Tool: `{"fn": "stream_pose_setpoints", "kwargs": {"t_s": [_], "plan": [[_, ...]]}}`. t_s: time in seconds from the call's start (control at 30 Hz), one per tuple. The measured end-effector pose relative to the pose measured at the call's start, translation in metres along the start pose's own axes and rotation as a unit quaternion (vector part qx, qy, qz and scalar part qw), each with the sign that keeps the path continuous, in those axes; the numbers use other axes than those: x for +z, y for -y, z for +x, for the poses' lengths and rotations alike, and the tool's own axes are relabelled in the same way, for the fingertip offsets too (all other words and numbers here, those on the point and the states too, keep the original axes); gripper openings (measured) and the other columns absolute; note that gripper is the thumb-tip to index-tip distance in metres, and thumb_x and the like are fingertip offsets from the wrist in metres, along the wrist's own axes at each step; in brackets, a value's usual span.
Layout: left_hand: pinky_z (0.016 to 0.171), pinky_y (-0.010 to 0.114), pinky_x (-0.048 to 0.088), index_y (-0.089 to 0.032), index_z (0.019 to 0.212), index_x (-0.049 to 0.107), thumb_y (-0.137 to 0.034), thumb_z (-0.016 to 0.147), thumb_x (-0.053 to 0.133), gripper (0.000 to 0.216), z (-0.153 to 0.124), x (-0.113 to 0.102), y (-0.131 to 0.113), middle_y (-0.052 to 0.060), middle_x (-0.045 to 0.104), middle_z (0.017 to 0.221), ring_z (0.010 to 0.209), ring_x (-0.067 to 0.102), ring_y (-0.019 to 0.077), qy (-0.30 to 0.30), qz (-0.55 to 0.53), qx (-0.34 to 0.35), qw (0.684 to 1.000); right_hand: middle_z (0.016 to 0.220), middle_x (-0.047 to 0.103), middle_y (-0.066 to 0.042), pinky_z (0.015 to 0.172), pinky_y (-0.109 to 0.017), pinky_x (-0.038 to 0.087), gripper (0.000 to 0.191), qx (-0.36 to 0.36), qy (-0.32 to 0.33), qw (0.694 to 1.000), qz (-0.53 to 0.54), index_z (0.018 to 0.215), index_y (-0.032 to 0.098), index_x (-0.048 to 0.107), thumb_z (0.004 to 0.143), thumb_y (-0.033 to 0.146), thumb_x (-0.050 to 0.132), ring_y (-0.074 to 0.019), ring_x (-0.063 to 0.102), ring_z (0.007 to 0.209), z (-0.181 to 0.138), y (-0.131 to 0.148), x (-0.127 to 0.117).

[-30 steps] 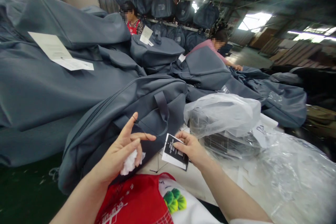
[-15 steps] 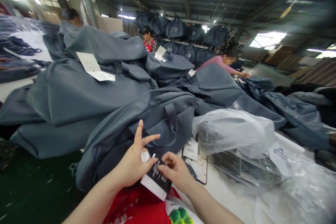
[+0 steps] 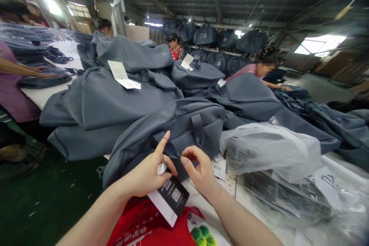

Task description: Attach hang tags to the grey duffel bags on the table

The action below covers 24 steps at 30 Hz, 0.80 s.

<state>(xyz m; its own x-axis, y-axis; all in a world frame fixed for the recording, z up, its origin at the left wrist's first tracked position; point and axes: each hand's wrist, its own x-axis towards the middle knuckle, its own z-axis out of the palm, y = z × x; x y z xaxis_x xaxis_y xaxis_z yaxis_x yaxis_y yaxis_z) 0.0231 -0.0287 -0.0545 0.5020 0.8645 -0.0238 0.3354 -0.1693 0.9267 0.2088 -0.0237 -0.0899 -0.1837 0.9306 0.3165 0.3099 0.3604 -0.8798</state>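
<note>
My left hand [image 3: 151, 171] pinches a black and white hang tag [image 3: 173, 196] between thumb and fingers, low in front of me. Its index finger points up, and a thin dark string loops around the fingers. A small white piece [image 3: 162, 168] shows in the same hand. Just to the right, my right hand [image 3: 200, 167] has curled fingers with thumb and forefinger together; whatever is between them is too small to make out. Behind both hands lies a grey-blue duffel bag [image 3: 184, 119], its handle strap [image 3: 197, 128] hanging on the near side.
Stacked grey-blue bags [image 3: 115, 102] fill the left and back. At right, clear plastic bags [image 3: 271, 150] lie on the white table [image 3: 201, 200], with more tags [image 3: 219, 167] beside them. Co-workers stand around, one in pink [image 3: 243, 71] behind and one sleeve [image 3: 8, 55] at far left.
My right hand has let go of the tag and moved up and right. The tag stays in my left hand, more of its printed face showing. The view has turned left.
</note>
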Motion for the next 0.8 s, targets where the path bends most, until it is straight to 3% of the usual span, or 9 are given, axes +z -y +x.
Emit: {"fn": "stream_pose_setpoints", "kwargs": {"t_s": [0.1, 0.23, 0.37, 0.43, 0.67, 0.8], "plan": [[0.09, 0.031, 0.044, -0.022, 0.15, -0.009, -0.005, 0.072, 0.055, 0.102, 0.0, 0.003, 0.0, -0.002, 0.071, 0.086, 0.086, 0.066, 0.0158, 0.042, 0.011, 0.003, 0.999, 0.078, 0.059, -0.002, 0.062, -0.026, 0.041, 0.022, -0.002, 0.028, 0.999, 0.025, 0.082, 0.018, 0.059, 0.082, 0.04, 0.063, -0.0135, 0.052, 0.067, 0.018, 0.01, 0.0], [0.088, 0.032, 0.046, -0.023, 0.15, -0.006, -0.007, 0.071, 0.062, 0.106, -0.003, 0.002, 0.002, -0.002, 0.071, 0.086, 0.083, 0.067, 0.017, 0.066, -0.006, -0.015, 0.998, 0.063, 0.056, 0.0, 0.057, -0.025, 0.041, 0.031, 0.077, 0.076, 0.982, 0.157, 0.069, 0.018, 0.058, 0.083, 0.045, 0.061, -0.0118, 0.049, 0.058, 0.031, 0.007, 0.004], [0.087, 0.031, 0.048, -0.03, 0.148, 0.02, -0.01, 0.067, 0.069, 0.097, -0.011, -0.009, 0.006, -0.002, 0.069, 0.092, 0.087, 0.065, 0.0169, 0.115, -0.034, -0.009, 0.993, 0.068, 0.054, 0.0, 0.063, -0.025, 0.044, 0.031, 0.111, 0.054, 0.916, 0.381, 0.069, 0.02, 0.053, 0.08, 0.046, 0.064, -0.0121, 0.051, 0.064, 0.034, 0.0, -0.008], [0.084, 0.029, 0.049, -0.031, 0.143, 0.034, -0.012, 0.066, 0.071, 0.088, -0.014, -0.013, 0.008, -0.001, 0.067, 0.097, 0.089, 0.063, 0.0171, 0.118, -0.038, -0.002, 0.992, 0.066, 0.047, 0.002, 0.064, -0.025, 0.045, 0.033, 0.127, 0.055, 0.886, 0.443, 0.068, 0.021, 0.048, 0.08, 0.047, 0.064, -0.0123, 0.048, 0.065, 0.034, 0.0, -0.015], [0.064, 0.023, 0.051, -0.028, 0.135, 0.048, -0.022, 0.065, 0.077, 0.076, -0.016, -0.013, 0.014, 0.001, 0.064, 0.092, 0.07, 0.06, 0.0134, 0.114, -0.063, -0.007, 0.991, 0.064, 0.035, 0.003, 0.067, -0.028, 0.046, 0.027, 0.184, 0.038, 0.868, 0.46, 0.075, 0.025, 0.049, 0.081, 0.049, 0.059, -0.0136, 0.042, 0.062, 0.031, 0.001, -0.018], [0.073, 0.027, 0.051, -0.02, 0.127, 0.058, -0.029, 0.072, 0.073, 0.057, -0.015, -0.013, 0.015, 0.005, 0.068, 0.086, 0.075, 0.062, 0.0172, 0.105, -0.044, 0.032, 0.993, 0.063, 0.036, 0.004, 0.067, -0.026, 0.047, 0.022, 0.189, 0.022, 0.852, 0.488, 0.087, 0.026, 0.06, 0.079, 0.045, 0.064, -0.0125, 0.042, 0.061, 0.028, -0.002, -0.015]]}}
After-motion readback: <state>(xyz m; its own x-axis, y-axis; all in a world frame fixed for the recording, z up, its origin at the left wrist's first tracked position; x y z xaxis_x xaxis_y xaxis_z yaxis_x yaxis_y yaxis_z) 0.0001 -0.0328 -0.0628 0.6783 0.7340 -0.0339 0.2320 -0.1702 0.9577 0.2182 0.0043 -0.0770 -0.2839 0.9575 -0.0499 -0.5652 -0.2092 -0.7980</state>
